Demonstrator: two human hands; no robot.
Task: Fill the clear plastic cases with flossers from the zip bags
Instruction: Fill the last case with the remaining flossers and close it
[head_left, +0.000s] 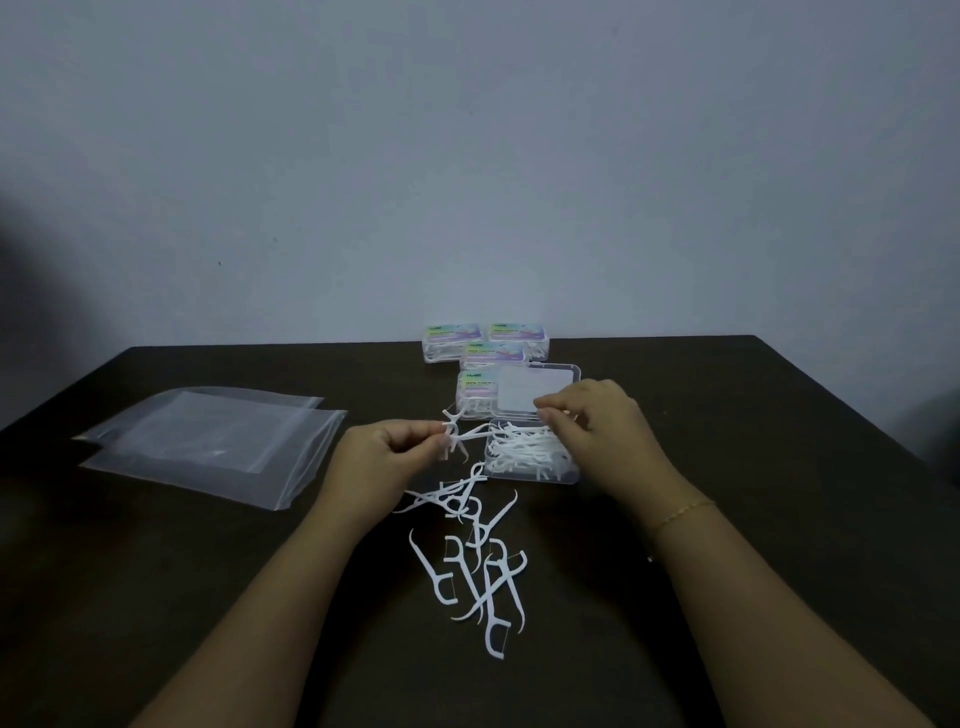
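While a small bunch of white flossers (457, 439) is pinched in the curled fingers of the left hand (382, 457), just to the left of the open clear case (530, 451), the right hand (597, 431) is held over that case with its fingertips curled down toward the flossers already lying inside; whether anything is actually pinched there cannot be told, as the fingertips are blurred against the white plastic. A loose scatter of flossers (478, 566) is spread on the dark surface (208, 597) between the forearms, still to be packed, and the flattened zip bags (208, 441) are seen well off to the left, apparently emptied. For the step in hand, the bunch is best turned so the handles run the same way as those in the case, then laid in flat rather than dropped, so the lid can later be closed without a pick catching the rim. The hinged lid (535, 392) is seen behind the case. At the back, labelled cases (488, 340) are stacked near the wall, seemingly already filled, though their labels are too small to be read. How full the open case is can only be guessed, since its right end is covered by the right hand
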